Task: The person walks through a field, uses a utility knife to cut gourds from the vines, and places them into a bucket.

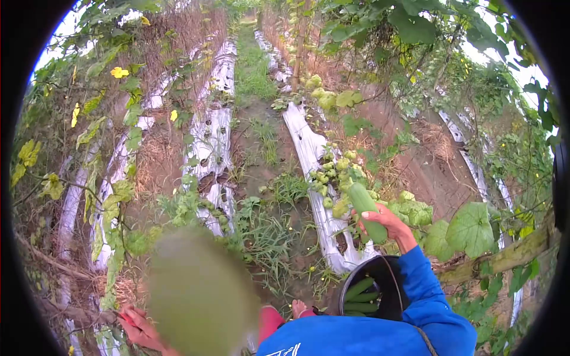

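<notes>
My right hand (386,224) is wrapped around a long, smooth green gourd (366,207), which looks like a luffa. It holds the gourd at a tilt, over the far side of a black bucket (389,283). Several similar green gourds (361,298) lie inside the bucket. At the lower left, the fingers of my left hand (141,327) are closed around a small red thing (126,318), mostly covered by the fingers. A large blurred green shape (199,291) close to the camera hides part of the left forearm.
A grassy path (255,136) runs ahead between beds covered in torn silver plastic mulch (306,136). Vines climb on both sides, with broad leaves (470,228) at the right. A wooden pole (504,255) crosses at right. Bare feet (298,308) show below.
</notes>
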Motion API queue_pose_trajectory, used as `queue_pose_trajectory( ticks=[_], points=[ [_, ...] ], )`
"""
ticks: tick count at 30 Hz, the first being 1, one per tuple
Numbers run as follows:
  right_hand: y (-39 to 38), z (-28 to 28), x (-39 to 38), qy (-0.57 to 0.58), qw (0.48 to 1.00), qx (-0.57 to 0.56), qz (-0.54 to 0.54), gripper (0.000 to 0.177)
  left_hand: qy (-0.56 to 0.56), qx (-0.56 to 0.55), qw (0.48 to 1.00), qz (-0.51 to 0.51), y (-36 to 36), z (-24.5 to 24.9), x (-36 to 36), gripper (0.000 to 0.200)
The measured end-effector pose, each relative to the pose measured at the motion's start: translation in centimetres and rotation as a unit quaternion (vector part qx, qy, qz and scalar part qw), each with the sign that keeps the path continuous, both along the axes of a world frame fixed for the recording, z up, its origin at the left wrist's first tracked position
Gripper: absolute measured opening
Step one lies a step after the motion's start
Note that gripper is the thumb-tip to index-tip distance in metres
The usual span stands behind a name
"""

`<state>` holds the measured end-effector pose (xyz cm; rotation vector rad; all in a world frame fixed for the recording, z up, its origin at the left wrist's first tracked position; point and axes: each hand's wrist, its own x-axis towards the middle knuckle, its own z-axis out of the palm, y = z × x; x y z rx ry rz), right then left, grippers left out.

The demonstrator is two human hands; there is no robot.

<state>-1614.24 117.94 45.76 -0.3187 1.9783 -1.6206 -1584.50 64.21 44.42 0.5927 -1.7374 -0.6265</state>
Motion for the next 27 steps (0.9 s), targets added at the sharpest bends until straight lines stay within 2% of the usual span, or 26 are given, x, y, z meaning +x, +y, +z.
queue_pose_trajectory(
  ticks=[2, 3, 4, 6, 8, 10, 12, 14, 17, 19, 20, 23, 24, 26, 27],
  points=[
    [0.1, -0.3, -1.5, -0.073, 0.984, -0.121, -0.106, 0.055, -0.013, 0.056, 0.998, 0.008, -2.0, -4.5, -2.7, 0.026],
    [-0.3, -0.3, -2.5, -0.085, 0.979, -0.144, -0.12, 0.055, -0.034, 0.113, 0.993, -0.025, -2.0, -4.9, -4.6, 0.027],
    [-0.7, -0.5, -3.6, -0.086, 0.979, -0.143, -0.114, 0.055, -0.033, 0.114, 0.993, -0.018, -1.4, -5.4, -6.0, 0.027],
    [-1.8, -0.9, -6.2, -0.096, 0.974, -0.168, -0.12, 0.05, -0.053, 0.211, 0.973, -0.077, 2.4, -3.0, -11.4, 0.028],
    [-3.1, -1.5, -9.3, -0.098, 0.973, -0.161, -0.133, 0.05, -0.065, 0.201, 0.972, -0.099, 2.0, -4.2, -15.6, 0.027],
    [-4.6, -2.2, -12.7, -0.09, 0.977, -0.148, -0.123, 0.052, -0.077, 0.192, 0.971, -0.123, 0.4, -7.6, -20.1, 0.027],
    [-5.7, -3.3, -15.9, -0.092, 0.973, -0.138, -0.159, 0.053, -0.048, 0.242, 0.947, -0.206, -1.5, -10.3, -24.5, 0.026],
    [-6.6, -2.7, -19.9, -0.117, 0.97, -0.158, -0.142, 0.054, -0.042, 0.286, 0.933, -0.215, -2.5, -11.7, -29.9, 0.025],
    [-8.0, -1.3, -24.3, -0.106, 0.96, -0.129, -0.223, 0.051, -0.048, 0.346, 0.897, -0.27, -3.7, -13.9, -37.6, 0.024],
    [-7.5, 0.2, -27.3, -0.071, 0.947, -0.111, -0.293, 0.043, -0.056, 0.331, 0.893, -0.299, -3.9, -15.2, -42.4, 0.025],
    [-7.3, 1.7, -28.1, -0.043, 0.948, -0.119, -0.292, 0.042, -0.065, 0.316, 0.893, -0.314, -4.0, -15.7, -44.9, 0.026],
    [-4.7, 5.0, -29.0, 0.012, 0.937, -0.098, -0.335, 0.041, -0.093, 0.27, 0.889, -0.359, -3.6, -15.5, -50.5, 0.027],
    [-3.9, 6.1, -29.0, 0.006, 0.94, -0.066, -0.336, 0.042, -0.087, 0.273, 0.889, -0.356, -3.1, -14.7, -51.9, 0.027],
    [-2.7, 7.4, -28.8, -0.029, 0.944, -0.027, -0.328, 0.042, -0.124, 0.325, 0.848, -0.399, -2.8, -13.0, -54.5, 0.027],
    [-2.5, 7.2, -28.9, -0.058, 0.946, -0.02, -0.319, 0.04, -0.103, 0.314, 0.84, -0.429, -2.9, -13.8, -56.0, 0.025]
  ],
)
